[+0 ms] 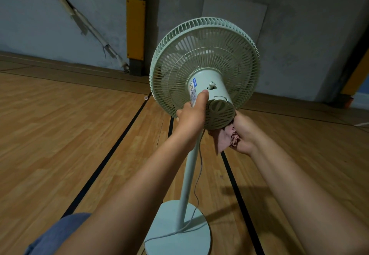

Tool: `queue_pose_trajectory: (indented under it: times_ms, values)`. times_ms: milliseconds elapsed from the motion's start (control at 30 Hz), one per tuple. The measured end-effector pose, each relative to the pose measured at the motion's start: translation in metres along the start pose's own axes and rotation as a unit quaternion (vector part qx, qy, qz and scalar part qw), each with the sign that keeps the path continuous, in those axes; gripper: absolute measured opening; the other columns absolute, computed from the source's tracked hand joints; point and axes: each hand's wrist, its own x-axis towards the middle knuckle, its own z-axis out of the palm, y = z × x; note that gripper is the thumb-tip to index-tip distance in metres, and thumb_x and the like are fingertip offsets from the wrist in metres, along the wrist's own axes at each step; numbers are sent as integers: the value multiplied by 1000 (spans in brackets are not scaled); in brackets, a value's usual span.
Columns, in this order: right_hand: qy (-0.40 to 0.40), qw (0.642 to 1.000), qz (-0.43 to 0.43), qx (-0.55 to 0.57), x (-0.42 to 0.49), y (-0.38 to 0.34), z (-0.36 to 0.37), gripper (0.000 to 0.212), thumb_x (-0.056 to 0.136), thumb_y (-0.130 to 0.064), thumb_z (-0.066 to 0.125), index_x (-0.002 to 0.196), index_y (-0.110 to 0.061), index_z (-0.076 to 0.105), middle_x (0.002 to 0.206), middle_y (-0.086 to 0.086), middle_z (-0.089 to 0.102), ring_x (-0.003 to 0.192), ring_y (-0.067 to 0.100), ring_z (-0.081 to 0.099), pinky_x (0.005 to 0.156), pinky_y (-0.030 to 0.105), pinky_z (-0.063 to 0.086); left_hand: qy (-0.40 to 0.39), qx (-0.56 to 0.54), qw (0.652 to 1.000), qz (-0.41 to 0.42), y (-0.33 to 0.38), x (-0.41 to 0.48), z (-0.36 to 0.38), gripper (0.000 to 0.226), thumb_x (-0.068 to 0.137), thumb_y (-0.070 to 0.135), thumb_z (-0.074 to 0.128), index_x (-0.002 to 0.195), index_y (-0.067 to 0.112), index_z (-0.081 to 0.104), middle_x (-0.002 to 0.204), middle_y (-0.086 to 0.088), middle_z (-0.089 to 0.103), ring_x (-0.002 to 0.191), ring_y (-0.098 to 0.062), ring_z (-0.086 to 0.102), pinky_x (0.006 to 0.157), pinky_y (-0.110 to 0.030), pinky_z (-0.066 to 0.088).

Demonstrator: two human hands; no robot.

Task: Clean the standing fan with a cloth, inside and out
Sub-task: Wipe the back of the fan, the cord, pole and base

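Observation:
A pale green standing fan (203,55) faces away from me, its rear grille and motor housing (215,99) toward the camera. My left hand (191,116) grips the left side of the motor housing, thumb lying up along its label. My right hand (243,132) holds a pinkish cloth (223,138) bunched against the underside of the housing, at its lower right. The fan's pole (189,178) runs down to a round base (177,232), with a thin cord (197,184) hanging beside the pole.
Wooden floor (69,134) with black lines spreads all round. A grey wall (299,45) stands close behind the fan, with a dark post bearing a yellow pad (135,29) and a leaning board (233,19). My blue-clad knee (58,234) shows at lower left.

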Motion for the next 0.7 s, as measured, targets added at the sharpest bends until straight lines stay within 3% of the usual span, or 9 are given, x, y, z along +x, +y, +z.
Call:
queue_pose_trajectory:
  times_ms: [133,233,333,433,500,567,633,700]
  values:
    - [-22,997,56,-47,-4,4,-7,45,114,-41,37,101,-9,66,76,7,68,56,15,58,47,25,50,-32,-16,999,-10,2,1,-8,120,58,93,46,153,20,57,151,-7,59,133,-28,59,109,-50,49]
    - [-10,994,81,-76,-4,13,-16,44,112,-39,39,94,-8,64,66,3,58,49,11,49,41,23,43,-47,1,999,-4,1,1,-12,119,60,94,49,152,19,59,149,-5,62,133,-26,61,113,-49,48]
    - [10,994,86,-67,-9,22,-30,46,110,-41,45,106,-4,72,71,6,61,49,12,52,41,24,44,-52,16,999,1,-10,0,-14,105,82,94,47,157,20,55,154,-4,60,139,-24,57,111,-43,45]
    - [-15,993,103,-53,-22,31,-41,47,109,-40,49,106,-6,81,82,13,69,57,19,63,47,26,53,-76,20,997,6,-28,-5,-20,84,105,79,29,159,19,53,156,-14,58,135,-27,60,95,-35,47]
    - [-42,988,133,-66,-34,38,-45,42,107,-38,55,112,-4,80,96,22,75,71,27,72,58,33,61,-86,32,995,-40,-43,-13,-26,75,111,69,26,152,12,56,136,-18,67,108,-21,66,82,-33,47]
    - [-59,985,147,-65,-44,46,-46,38,104,-32,59,120,-1,76,114,28,74,90,34,76,73,38,65,-129,62,985,-93,-56,-22,-32,65,112,64,36,136,10,63,109,-11,67,96,-21,63,94,-41,54]
    - [-57,989,130,-48,-50,54,-44,36,106,-26,58,129,-1,69,121,28,73,103,36,76,82,40,65,-211,90,967,-115,-67,-29,-37,52,109,60,50,119,12,69,103,-5,68,98,-22,63,109,-44,51]
    - [-47,992,111,-43,-54,59,-36,34,106,-21,58,133,-1,65,123,27,73,113,38,74,95,45,62,-248,81,957,-131,-74,-34,-41,45,104,52,63,119,10,70,106,-6,71,99,-22,65,105,-40,52]
